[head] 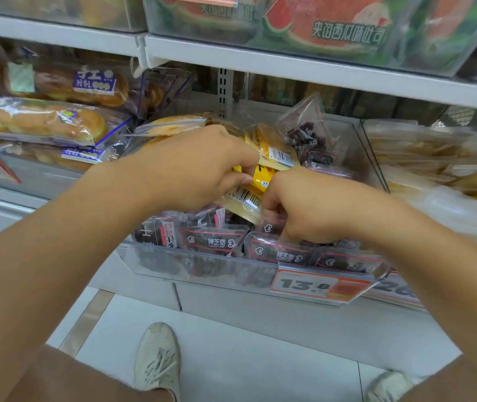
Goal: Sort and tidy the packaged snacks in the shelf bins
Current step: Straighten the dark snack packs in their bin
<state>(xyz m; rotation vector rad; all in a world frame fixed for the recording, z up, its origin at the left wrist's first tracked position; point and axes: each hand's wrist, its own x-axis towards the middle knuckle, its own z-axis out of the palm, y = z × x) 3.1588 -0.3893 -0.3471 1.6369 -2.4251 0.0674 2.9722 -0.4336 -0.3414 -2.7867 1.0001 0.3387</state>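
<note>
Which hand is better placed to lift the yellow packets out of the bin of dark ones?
Probably the left hand: it already pinches the yellow packets from above. The right hand curls lower, among the dark packets.

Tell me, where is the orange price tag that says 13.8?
In the head view, the price tag clips onto the front lip of the clear bin of dark snack packs, lower right of centre, just below the right hand.

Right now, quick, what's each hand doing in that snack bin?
Left hand: closed, gripping the yellow snack packets.
Right hand: fingers curled down among the dark packets; whether it grips one cannot be told.
</note>
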